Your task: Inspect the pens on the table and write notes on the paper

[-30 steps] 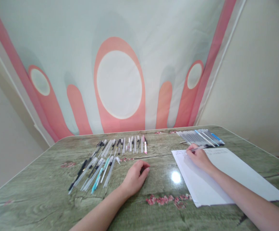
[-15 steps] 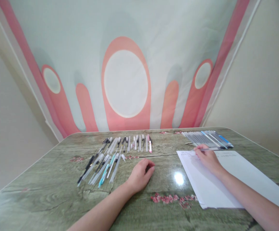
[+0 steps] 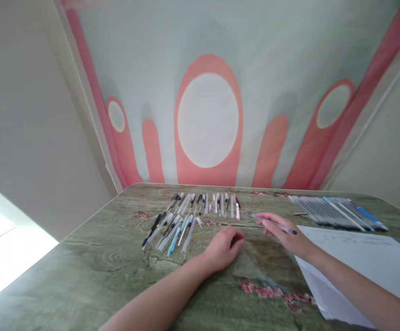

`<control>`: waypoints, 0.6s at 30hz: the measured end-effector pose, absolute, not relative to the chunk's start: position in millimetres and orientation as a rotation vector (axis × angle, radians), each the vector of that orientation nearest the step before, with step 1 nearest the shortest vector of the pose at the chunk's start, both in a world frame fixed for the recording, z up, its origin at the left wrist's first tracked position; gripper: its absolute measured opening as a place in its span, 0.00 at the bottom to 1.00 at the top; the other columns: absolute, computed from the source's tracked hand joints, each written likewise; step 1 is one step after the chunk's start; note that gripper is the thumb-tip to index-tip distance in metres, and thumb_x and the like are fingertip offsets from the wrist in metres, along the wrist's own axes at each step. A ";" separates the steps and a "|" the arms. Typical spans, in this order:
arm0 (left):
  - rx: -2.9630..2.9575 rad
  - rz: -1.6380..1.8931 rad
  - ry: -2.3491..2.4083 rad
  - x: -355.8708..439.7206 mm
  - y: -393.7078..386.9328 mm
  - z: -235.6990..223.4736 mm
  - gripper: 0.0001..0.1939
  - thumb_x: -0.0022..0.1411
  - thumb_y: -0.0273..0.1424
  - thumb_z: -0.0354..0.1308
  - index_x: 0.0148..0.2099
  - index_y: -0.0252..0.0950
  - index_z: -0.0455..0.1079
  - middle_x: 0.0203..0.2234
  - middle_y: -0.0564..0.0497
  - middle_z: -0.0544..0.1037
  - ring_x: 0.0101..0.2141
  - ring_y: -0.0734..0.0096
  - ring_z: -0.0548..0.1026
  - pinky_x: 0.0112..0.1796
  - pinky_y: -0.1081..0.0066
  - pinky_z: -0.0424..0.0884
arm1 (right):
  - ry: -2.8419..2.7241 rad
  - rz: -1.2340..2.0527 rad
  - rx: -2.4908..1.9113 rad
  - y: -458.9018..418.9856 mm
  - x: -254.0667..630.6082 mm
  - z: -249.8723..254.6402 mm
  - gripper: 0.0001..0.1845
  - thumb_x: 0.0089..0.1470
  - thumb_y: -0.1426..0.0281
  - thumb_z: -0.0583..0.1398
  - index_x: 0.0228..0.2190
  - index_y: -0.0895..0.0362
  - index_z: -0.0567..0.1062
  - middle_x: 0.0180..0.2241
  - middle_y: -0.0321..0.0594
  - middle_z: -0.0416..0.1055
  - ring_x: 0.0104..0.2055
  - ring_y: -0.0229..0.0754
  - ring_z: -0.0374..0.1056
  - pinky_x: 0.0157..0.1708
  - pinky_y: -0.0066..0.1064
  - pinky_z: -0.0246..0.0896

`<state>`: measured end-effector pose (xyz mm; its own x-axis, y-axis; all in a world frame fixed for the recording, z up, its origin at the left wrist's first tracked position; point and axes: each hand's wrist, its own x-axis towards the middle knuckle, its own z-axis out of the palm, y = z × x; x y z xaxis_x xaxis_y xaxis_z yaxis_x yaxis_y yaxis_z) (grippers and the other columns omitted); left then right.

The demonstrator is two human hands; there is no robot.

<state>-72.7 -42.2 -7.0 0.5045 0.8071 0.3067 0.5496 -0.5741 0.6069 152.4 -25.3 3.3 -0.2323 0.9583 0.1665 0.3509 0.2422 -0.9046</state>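
Leftward from the white paper, the right hand had shifted since half a second earlier, carrying its pen past the sheet's left edge; the view had swung left too. Thumb and fingers gripped that clear-barrelled pen at a slant, its dark end toward the sheet, while the forearm crossed over the paper. Near the middle of the wood-patterned table, the left hand rested loosely curled, thumb parted from fingers. Beyond it and to its left lay two groups of pen parts, among them a teal pen and a pink-and-white pen. Behind the sheet, clear pens lay side by side, with a blue pen near their right end.
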 end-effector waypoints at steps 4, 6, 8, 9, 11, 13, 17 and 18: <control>2.364 0.810 1.091 -82.4 -32.9 -3.9 0.10 0.58 0.30 0.45 0.37 0.36 0.67 0.32 0.49 0.70 0.35 0.70 0.67 0.39 0.72 0.63 | -1.598 1.101 -1.056 -16.2 117.8 -2.5 0.18 0.52 0.59 0.50 0.41 0.56 0.66 0.37 0.43 0.70 0.28 0.39 0.65 0.28 0.33 0.61; 2.373 0.821 1.112 -88.1 -27.5 -2.7 0.10 0.58 0.31 0.46 0.37 0.35 0.67 0.31 0.49 0.70 0.35 0.71 0.68 0.38 0.72 0.63 | -1.519 1.124 -1.020 -11.7 109.7 -10.2 0.15 0.52 0.60 0.51 0.38 0.56 0.66 0.35 0.41 0.70 0.26 0.37 0.65 0.26 0.31 0.59; 2.375 0.825 1.168 -94.2 -21.7 -2.3 0.10 0.57 0.31 0.47 0.37 0.36 0.68 0.32 0.49 0.70 0.33 0.71 0.68 0.37 0.72 0.63 | -1.447 1.156 -1.009 -8.7 107.5 -19.0 0.13 0.51 0.61 0.52 0.35 0.57 0.66 0.31 0.40 0.70 0.25 0.36 0.64 0.25 0.30 0.58; 2.378 0.825 1.204 -97.4 -18.6 -2.3 0.09 0.56 0.31 0.48 0.37 0.36 0.68 0.32 0.49 0.71 0.33 0.71 0.68 0.37 0.72 0.63 | -1.417 1.182 -1.006 -7.8 108.0 -23.1 0.13 0.51 0.61 0.53 0.34 0.57 0.66 0.30 0.40 0.70 0.25 0.36 0.63 0.25 0.29 0.57; 2.383 0.828 1.282 -104.1 -11.7 -2.5 0.09 0.55 0.30 0.49 0.37 0.36 0.68 0.32 0.49 0.71 0.32 0.71 0.68 0.36 0.72 0.64 | -1.369 1.246 -0.993 -6.8 111.0 -29.2 0.12 0.50 0.62 0.54 0.33 0.58 0.67 0.27 0.39 0.70 0.24 0.36 0.62 0.24 0.28 0.55; 2.374 0.831 1.363 -111.0 -4.5 -2.8 0.09 0.54 0.28 0.50 0.36 0.37 0.69 0.32 0.50 0.72 0.32 0.71 0.69 0.36 0.73 0.64 | -1.338 1.299 -0.974 -6.6 114.6 -32.2 0.13 0.49 0.62 0.55 0.32 0.58 0.68 0.25 0.39 0.69 0.23 0.35 0.61 0.23 0.28 0.54; 2.334 0.829 1.507 -121.9 5.9 -4.3 0.11 0.53 0.25 0.48 0.36 0.38 0.70 0.33 0.51 0.74 0.34 0.70 0.70 0.37 0.73 0.63 | -1.336 1.334 -0.966 -7.0 118.4 -31.4 0.12 0.47 0.63 0.56 0.31 0.59 0.70 0.24 0.39 0.69 0.22 0.35 0.60 0.23 0.28 0.54; 2.325 0.821 1.537 -123.5 7.0 -4.8 0.11 0.54 0.25 0.48 0.36 0.39 0.70 0.33 0.51 0.74 0.35 0.70 0.70 0.37 0.73 0.63 | -1.341 1.337 -0.965 -7.2 118.5 -30.9 0.12 0.47 0.63 0.56 0.31 0.59 0.70 0.24 0.38 0.69 0.22 0.35 0.59 0.23 0.28 0.53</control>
<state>-123.5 7.0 -4.8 0.2903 0.9010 0.3225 0.7688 -0.4203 0.4820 118.5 -7.2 -30.9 -0.2119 0.9721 0.1004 -0.0974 0.0812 -0.9919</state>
